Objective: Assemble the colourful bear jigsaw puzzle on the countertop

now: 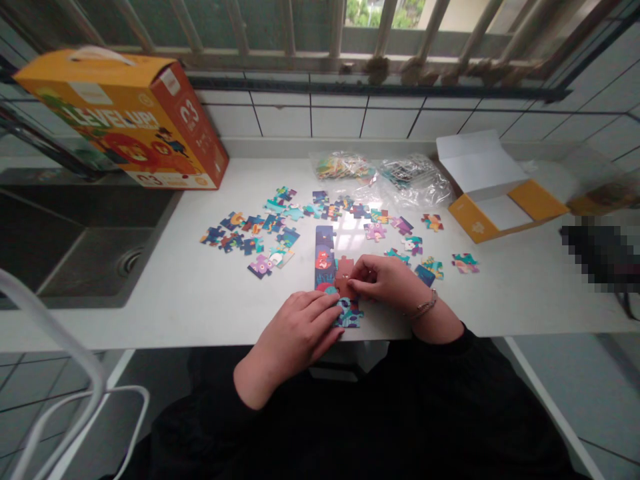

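Observation:
A partly joined jigsaw puzzle lies near the counter's front edge, its dark blue strip running away from me. My left hand rests flat across its lower part, fingers stretched out and covering some of it. In the pinch of my right hand is the edge of a reddish-brown puzzle piece, which lies against the right side of the strip. Below it, a light blue patterned piece shows beside my left fingertips. Loose puzzle pieces are spread to the left, behind and to the right.
A large orange box stands at the back left beside the dark sink. Clear plastic bags of pieces lie along the back. An opened orange and white box sits back right. A white cable hangs at left.

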Available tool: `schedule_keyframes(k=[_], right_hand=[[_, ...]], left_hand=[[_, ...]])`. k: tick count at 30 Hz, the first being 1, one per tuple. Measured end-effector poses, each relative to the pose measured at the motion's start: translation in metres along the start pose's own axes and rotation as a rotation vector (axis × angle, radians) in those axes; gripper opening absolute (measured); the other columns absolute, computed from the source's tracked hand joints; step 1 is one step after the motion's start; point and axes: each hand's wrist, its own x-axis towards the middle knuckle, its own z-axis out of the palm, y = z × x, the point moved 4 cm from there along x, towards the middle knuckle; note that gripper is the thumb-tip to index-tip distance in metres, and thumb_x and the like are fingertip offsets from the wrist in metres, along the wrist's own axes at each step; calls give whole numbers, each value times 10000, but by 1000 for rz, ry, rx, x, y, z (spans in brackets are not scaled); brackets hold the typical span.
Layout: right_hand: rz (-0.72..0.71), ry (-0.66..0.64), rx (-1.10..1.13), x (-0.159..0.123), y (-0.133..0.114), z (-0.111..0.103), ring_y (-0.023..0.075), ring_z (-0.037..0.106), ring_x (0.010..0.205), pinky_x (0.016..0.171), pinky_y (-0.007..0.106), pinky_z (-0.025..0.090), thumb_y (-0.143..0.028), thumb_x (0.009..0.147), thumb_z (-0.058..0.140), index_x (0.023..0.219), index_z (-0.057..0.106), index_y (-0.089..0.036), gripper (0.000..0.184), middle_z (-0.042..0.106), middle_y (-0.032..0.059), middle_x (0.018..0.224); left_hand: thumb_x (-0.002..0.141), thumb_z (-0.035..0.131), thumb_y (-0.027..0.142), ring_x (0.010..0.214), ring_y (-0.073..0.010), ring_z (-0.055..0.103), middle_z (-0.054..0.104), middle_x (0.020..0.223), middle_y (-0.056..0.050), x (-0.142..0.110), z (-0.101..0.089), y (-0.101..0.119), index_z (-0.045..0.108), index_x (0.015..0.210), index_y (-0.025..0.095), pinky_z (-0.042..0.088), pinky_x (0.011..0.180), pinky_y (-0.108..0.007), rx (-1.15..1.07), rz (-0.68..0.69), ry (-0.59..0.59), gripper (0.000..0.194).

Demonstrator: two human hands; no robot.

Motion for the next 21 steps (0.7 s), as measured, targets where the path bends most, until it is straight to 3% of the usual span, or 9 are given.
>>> schedule_keyframes(k=[9, 21], right_hand=[[-51, 64, -212, 2, -2, 1, 130, 639, 656, 636, 268, 446, -180, 896, 807, 818, 769, -206, 90, 754, -3, 753], [-28, 62, -201, 0, 0, -1, 133, 624, 656, 644, 272, 437, -188, 913, 769, 914, 805, -228, 54, 725, -21, 727]], left_hand=[[1085, 683, 316, 1282, -333, 711, 760, 1413, -115, 1, -1, 0, 698, 1366, 197, 587, 1037, -510, -8, -16, -17, 306], [1089, 671, 313, 1268, -328, 717, 766, 1394, -126, 2, -1, 1, 695, 1368, 203, 595, 1016, -506, -5, -13, -8, 301]])
